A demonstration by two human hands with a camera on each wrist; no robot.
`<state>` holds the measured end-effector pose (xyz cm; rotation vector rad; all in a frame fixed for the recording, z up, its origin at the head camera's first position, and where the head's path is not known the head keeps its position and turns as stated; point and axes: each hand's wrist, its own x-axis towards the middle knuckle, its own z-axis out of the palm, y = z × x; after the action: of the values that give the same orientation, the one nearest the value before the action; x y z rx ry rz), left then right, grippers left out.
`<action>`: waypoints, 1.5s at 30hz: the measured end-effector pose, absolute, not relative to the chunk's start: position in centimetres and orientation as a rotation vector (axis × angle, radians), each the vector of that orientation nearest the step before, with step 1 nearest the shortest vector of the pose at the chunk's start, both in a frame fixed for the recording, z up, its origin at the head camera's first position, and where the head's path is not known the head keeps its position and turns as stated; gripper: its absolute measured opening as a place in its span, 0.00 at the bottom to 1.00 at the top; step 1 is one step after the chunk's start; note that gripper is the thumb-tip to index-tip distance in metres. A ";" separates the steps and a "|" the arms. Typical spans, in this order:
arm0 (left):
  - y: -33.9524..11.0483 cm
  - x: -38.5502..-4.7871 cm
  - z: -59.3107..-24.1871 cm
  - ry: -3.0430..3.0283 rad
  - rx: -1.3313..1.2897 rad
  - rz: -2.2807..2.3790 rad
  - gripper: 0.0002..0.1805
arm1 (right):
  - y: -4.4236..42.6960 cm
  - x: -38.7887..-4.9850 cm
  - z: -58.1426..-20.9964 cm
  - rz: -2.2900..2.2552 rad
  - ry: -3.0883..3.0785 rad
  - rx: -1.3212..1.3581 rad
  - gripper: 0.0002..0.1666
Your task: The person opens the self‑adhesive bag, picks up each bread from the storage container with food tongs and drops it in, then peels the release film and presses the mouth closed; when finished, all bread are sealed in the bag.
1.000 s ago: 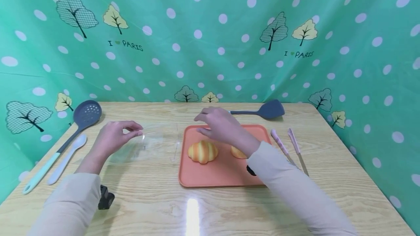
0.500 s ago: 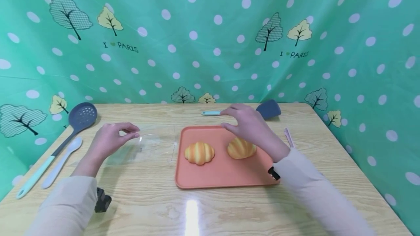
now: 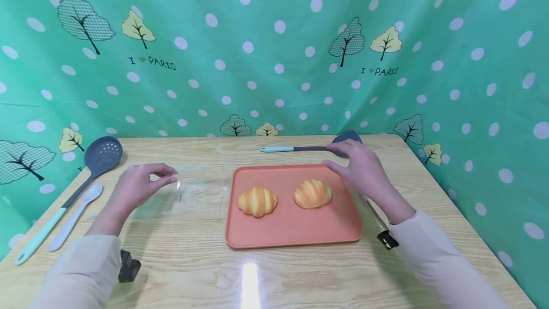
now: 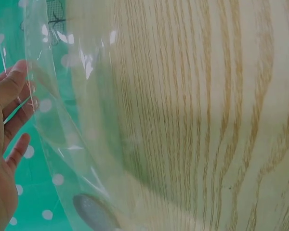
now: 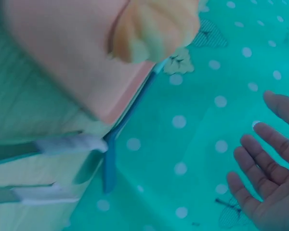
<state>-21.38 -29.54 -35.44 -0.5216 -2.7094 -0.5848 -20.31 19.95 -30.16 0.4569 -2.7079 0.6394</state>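
Note:
Over the table's left side, my left hand [image 3: 130,187] pinches the edge of a clear plastic bag [image 3: 199,194] between thumb and fingers. In the left wrist view the see-through plastic bag [image 4: 82,120] spreads away from those fingers. My right hand [image 3: 362,168] is held over the back right corner of a pink tray [image 3: 291,232], holding nothing. Its fingers are spread and relaxed in the right wrist view. Two croissant-shaped breads lie apart on the tray: a striped left croissant [image 3: 257,201] and a right croissant [image 3: 312,193].
Behind the tray lies a spatula [image 3: 276,149], its dark head partly behind my right hand. On the left are a slotted skimmer [image 3: 103,154] and a pale spoon [image 3: 77,216]. Two pale-handled utensils [image 5: 70,143] lie right of the tray. A patterned green curtain [image 3: 257,61] hangs behind.
My right hand has moved right, from above the tray's middle to its back right corner, uncovering the right croissant and the spatula's handle. My left hand keeps its pinch on the plastic bag.

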 end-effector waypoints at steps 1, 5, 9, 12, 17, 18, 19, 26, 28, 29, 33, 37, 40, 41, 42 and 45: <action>-29.6 -21.4 -35.5 -2.712 -0.519 -0.586 0.09 | 20.4 -20.2 -30.3 0.655 -2.713 0.434 0.27; -29.6 -21.4 -35.5 -2.713 -0.517 -0.591 0.08 | 21.9 -19.8 -30.6 0.692 -2.739 0.360 0.29; -29.6 -21.5 -35.5 -2.718 -0.511 -0.592 0.08 | 23.4 -19.4 -31.2 0.727 -2.757 0.290 0.32; -29.5 -21.6 -35.5 -2.719 -0.511 -0.592 0.08 | 24.5 -19.1 -31.8 0.748 -2.767 0.235 0.35; -29.6 -21.5 -35.5 -2.729 -0.506 -0.601 0.09 | 26.2 -18.6 -33.0 0.787 -2.798 0.156 0.39; -29.6 -21.5 -35.5 -2.730 -0.505 -0.602 0.09 | 26.5 -18.6 -33.2 0.795 -2.804 0.145 0.39; -29.6 -21.5 -35.5 -2.731 -0.503 -0.602 0.09 | 26.7 -18.5 -33.4 0.806 -2.811 0.136 0.40; -29.8 -21.6 -35.6 -2.735 -0.502 -0.593 0.09 | 28.4 -18.2 -34.8 0.856 -2.874 0.085 0.44; -29.8 -21.6 -35.7 -2.736 -0.502 -0.590 0.09 | 28.7 -18.2 -35.1 0.870 -2.900 0.054 0.46; -29.8 -21.6 -35.7 -2.736 -0.501 -0.591 0.09 | 28.9 -18.2 -35.3 0.874 -2.916 0.035 0.47; -29.8 -21.6 -35.7 -2.738 -0.497 -0.592 0.09 | 29.3 -18.1 -36.0 0.850 -2.988 -0.043 0.50; -29.8 -21.6 -35.8 -2.739 -0.500 -0.595 0.08 | 29.6 -18.2 -36.4 0.781 -3.065 -0.090 0.53; -29.8 -21.5 -35.8 -2.737 -0.503 -0.596 0.08 | 29.7 -18.2 -36.6 0.745 -3.110 -0.111 0.53; -29.8 -21.5 -35.8 -2.736 -0.503 -0.594 0.08 | 29.7 -18.2 -36.7 0.736 -3.123 -0.118 0.54; -29.8 -21.5 -35.8 -2.736 -0.503 -0.594 0.08 | 29.7 -18.2 -36.8 0.730 -3.136 -0.125 0.54; -29.8 -21.5 -35.8 -2.739 -0.498 -0.593 0.08 | 29.6 -18.3 -36.9 0.718 -3.170 -0.135 0.50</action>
<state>-21.54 -29.79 -35.82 -0.4981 -2.7392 -0.5933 -18.29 29.65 -36.91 -0.1351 -3.1703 0.7180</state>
